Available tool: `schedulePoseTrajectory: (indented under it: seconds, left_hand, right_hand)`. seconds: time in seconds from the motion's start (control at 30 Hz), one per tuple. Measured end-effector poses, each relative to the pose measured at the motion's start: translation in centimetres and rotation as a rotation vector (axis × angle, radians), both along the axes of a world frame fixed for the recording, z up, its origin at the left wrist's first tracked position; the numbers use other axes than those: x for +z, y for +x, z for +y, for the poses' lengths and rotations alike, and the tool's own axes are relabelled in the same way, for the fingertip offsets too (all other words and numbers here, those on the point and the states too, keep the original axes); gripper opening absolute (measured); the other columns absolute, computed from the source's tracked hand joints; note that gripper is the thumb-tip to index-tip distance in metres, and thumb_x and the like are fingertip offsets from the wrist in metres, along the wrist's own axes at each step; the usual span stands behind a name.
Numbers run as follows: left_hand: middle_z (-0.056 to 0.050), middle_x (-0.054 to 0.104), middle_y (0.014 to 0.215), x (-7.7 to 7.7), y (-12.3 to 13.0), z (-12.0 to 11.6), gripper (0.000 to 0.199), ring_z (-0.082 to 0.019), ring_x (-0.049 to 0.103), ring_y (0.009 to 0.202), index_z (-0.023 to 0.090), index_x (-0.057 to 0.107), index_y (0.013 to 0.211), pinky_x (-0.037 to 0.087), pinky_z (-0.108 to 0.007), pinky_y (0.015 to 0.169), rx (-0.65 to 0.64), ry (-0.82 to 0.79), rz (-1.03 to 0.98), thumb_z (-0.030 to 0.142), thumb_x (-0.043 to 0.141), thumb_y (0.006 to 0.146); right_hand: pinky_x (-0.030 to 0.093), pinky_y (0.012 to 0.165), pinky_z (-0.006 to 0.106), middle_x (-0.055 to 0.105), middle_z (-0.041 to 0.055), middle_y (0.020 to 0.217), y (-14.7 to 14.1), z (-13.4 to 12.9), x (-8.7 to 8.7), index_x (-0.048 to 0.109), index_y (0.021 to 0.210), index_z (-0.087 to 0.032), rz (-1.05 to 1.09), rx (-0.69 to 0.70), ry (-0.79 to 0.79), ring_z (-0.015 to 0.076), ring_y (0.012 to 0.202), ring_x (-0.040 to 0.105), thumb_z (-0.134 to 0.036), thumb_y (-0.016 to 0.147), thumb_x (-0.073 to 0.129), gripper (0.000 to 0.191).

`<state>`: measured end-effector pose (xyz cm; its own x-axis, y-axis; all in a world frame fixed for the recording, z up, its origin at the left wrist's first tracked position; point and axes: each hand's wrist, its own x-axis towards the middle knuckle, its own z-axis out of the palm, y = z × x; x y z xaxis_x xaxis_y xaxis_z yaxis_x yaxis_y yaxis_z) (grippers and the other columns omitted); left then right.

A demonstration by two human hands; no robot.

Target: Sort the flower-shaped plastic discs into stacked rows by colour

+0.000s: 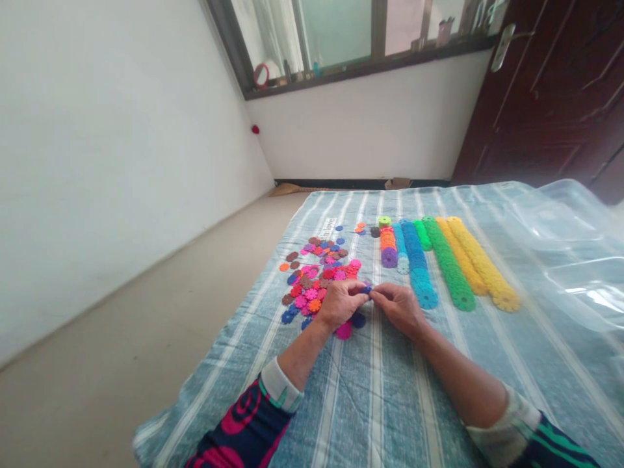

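Note:
My left hand (pixel 341 303) and my right hand (pixel 398 308) meet over the cloth, fingertips closed on a small dark blue notched disc (pixel 366 290) between them. Whether it is one disc or more is too small to tell. Beneath and left of my left hand spreads a loose pile of notched plastic discs (pixel 311 294) in pink, red, brown, orange and blue. A magenta disc (pixel 344 331) and a dark blue disc (pixel 359 320) lie just below the hands. To the right of the pile lie rows of overlapping discs, among them a blue row (pixel 416 260), a green row (pixel 446 263) and a yellow row (pixel 482 263).
A striped blue-grey cloth (pixel 351 403) covers the table. Two clear plastic containers (pixel 560 214) stand at the right. A shorter orange and purple row (pixel 388 244) lies near the back. Behind are a white wall, a window and a dark red door (pixel 560 84).

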<state>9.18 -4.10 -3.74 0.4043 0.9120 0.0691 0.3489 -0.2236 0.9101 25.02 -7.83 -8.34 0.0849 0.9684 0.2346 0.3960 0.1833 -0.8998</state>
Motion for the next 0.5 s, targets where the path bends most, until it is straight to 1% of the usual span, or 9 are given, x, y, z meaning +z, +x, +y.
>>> schedulePoseTrajectory:
  seconds: [0.13,0.23,0.37,0.5]
  left_hand:
    - [-0.002,0.073,0.072,-0.13,-0.06,0.04,0.016,-0.014,0.064,0.066,0.015,0.075,0.082,0.047,-0.023,0.061,-0.011,-0.049,-0.026,0.022,0.068,0.069]
    - [-0.002,0.072,0.071,0.03,-0.11,0.01,0.013,-0.014,0.063,0.066,0.015,0.075,0.078,0.047,-0.023,0.062,0.01,-0.047,-0.037,0.022,0.066,0.07]
    - [-0.002,0.069,0.065,0.25,-0.19,-0.02,0.014,-0.012,0.06,0.06,0.015,0.074,0.075,0.046,-0.023,0.058,0.036,-0.077,-0.053,0.025,0.065,0.071]
    - [-0.001,0.066,0.061,0.18,-0.21,0.1,0.014,-0.011,0.057,0.057,0.015,0.072,0.073,0.044,-0.022,0.055,0.054,-0.1,-0.096,0.028,0.068,0.068]
  right_hand:
    - [0.04,0.059,0.026,0.066,0.0017,0.066,0.1,0.05,-0.08,0.073,0.078,-0.018,-0.016,-0.009,-0.013,0.0157,0.062,0.058,-0.04,0.083,0.056,0.028]
    - [0.041,0.06,0.026,0.067,0.0018,0.067,0.11,0.09,-0.14,0.073,0.077,-0.018,-0.004,-0.017,-0.001,0.0155,0.062,0.058,-0.04,0.083,0.056,0.028]
    - [0.04,0.058,0.026,0.067,0.0014,0.065,0.09,0.1,-0.01,0.074,0.077,-0.019,0.014,-0.004,0.003,0.015,0.06,0.056,-0.039,0.083,0.057,0.027]
    - [0.041,0.058,0.025,0.067,0.0013,0.066,-0.02,0.12,0.29,0.073,0.075,-0.019,0.055,-0.009,0.014,0.0149,0.061,0.057,-0.04,0.082,0.058,0.027]
